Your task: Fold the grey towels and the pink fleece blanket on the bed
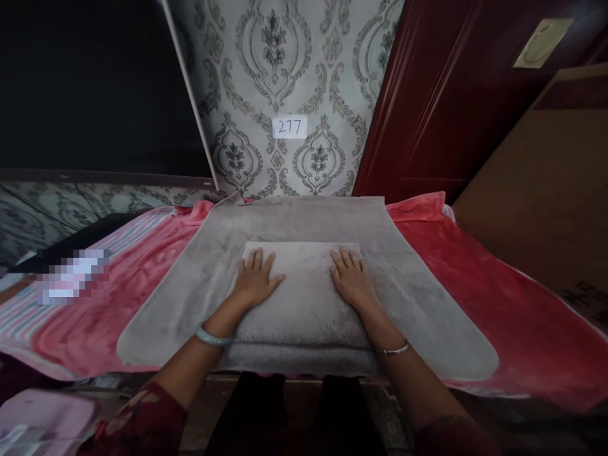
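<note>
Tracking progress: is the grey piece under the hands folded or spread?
Folded: piece shows a thick layered near edge; left hand and right hand lie flat on it.

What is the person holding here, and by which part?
Nothing is gripped. The left hand and right hand lie flat and open, palms down, on top of the folded grey towel, near its far corners.
</note>
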Tool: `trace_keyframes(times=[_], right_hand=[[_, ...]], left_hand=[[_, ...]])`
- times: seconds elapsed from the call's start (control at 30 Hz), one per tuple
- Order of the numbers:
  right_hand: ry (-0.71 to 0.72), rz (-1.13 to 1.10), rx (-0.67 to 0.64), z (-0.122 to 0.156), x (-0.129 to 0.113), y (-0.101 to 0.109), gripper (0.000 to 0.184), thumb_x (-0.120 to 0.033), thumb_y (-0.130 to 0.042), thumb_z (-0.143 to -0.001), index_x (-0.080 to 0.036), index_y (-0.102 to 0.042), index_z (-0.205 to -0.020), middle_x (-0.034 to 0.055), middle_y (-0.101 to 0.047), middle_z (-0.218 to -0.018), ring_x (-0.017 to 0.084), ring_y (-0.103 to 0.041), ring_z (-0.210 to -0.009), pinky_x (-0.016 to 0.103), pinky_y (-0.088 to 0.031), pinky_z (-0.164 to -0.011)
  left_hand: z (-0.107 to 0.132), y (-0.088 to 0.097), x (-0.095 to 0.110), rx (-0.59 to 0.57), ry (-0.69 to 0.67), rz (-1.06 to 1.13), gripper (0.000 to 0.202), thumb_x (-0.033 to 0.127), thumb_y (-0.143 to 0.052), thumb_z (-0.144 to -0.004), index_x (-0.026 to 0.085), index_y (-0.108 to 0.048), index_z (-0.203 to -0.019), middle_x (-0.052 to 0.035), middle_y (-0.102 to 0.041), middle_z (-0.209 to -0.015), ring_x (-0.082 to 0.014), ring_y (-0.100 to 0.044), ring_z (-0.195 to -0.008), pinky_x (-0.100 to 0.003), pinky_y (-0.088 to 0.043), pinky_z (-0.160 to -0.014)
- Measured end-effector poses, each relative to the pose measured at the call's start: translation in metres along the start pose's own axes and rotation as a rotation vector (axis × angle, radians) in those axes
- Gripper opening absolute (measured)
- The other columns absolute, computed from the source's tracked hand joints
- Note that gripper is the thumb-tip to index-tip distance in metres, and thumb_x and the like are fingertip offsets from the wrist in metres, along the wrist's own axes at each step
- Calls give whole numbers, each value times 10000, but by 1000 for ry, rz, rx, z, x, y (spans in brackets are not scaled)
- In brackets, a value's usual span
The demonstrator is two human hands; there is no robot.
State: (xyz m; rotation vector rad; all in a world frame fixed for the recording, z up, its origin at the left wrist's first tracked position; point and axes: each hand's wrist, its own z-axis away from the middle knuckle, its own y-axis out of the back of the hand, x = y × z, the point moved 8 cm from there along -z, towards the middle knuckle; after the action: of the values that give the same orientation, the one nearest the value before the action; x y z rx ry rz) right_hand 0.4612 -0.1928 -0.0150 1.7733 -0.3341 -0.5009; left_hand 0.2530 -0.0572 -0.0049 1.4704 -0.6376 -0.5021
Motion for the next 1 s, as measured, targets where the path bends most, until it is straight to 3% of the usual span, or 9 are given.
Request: trace_keyframes(times=[0.13,0.27,0.33,0.43,0.53,0.6,0.77,0.9,1.0], right_hand=[[1,4,3,2,0,-1,565,-328,-316,-1032,-217,-382,-1581,108,-301,-1663,330,-279,-1518,577,-266,-1196],[-18,-14,-44,-5,1,3,563,-339,-336,-1034,-214,-380,-1580,110,-308,-1660,318,-282,-1519,561,-273,-1200],[-52,-39,-84,-16,2,9,554,-347,-343,-1034,-226,-397,-1573,114,-342,-1645,315,-315,-1506,563,-287,-1194],[-67,-75,-34,-36,-1,25,542,-354,-320,-1040,-242,-421,-1561,123,-407,-1609,321,-362,-1479,581,-306,-1179],[-36,-58,56,-47,-5,28,540,-355,-299,-1038,-231,-454,-1541,136,-446,-1580,343,-386,-1457,614,-331,-1148],[-14,-11,62,-47,-5,16,535,-348,-299,-1033,-219,-491,-1515,134,-475,-1559,355,-397,-1443,637,-328,-1138],[8,29,53,-42,3,-11,544,-353,-280,-1025,-214,-512,-1498,116,-505,-1538,361,-398,-1435,653,-314,-1136],[18,-32,71,-43,12,-18,565,-398,-271,-1003,-231,-542,-1471,128,-517,-1521,374,-410,-1424,687,-316,-1115],[28,-52,94,-47,20,-26,608,-446,-242,-982,-230,-560,-1453,137,-538,-1498,392,-427,-1400,711,-327,-1094]], left_hand=[[4,3,-55,8,141,20,721,526,-276,-1018,141,-220,-1625,-203,-201,-1681,-347,-192,-1560,-619,-228,-1208],[1,23,-68,80,229,-28,708,504,-311,-1006,101,-312,-1589,-228,-234,-1669,-394,-200,-1549,-625,-253,-1191],[-9,36,-48,102,180,-24,680,477,-328,-1006,90,-356,-1563,-239,-242,-1662,-389,-215,-1546,-612,-257,-1194],[-32,44,13,69,-43,11,596,432,-335,-1013,137,-426,-1523,-201,-325,-1642,-334,-241,-1547,-591,-231,-1214],[-53,33,66,41,-195,45,592,451,-352,-1014,156,-427,-1521,-181,-329,-1646,-318,-260,-1541,-575,-203,-1229],[-62,17,85,40,-257,47,605,470,-353,-1014,154,-416,-1527,-182,-375,-1623,-331,-297,-1522,-587,-201,-1226],[-61,-7,89,169,-292,64,646,525,-315,-1017,133,-425,-1518,-182,-492,-1530,-345,-384,-1454,-567,-222,-1217],[-57,-5,86,170,-270,64,661,587,-325,-1002,158,-476,-1482,-178,-550,-1459,-319,-448,-1390,-523,-274,-1194],[-57,-1,69,130,-223,53,704,638,-329,-985,165,-486,-1483,-185,-533,-1475,-326,-439,-1397,-523,-264,-1199]])
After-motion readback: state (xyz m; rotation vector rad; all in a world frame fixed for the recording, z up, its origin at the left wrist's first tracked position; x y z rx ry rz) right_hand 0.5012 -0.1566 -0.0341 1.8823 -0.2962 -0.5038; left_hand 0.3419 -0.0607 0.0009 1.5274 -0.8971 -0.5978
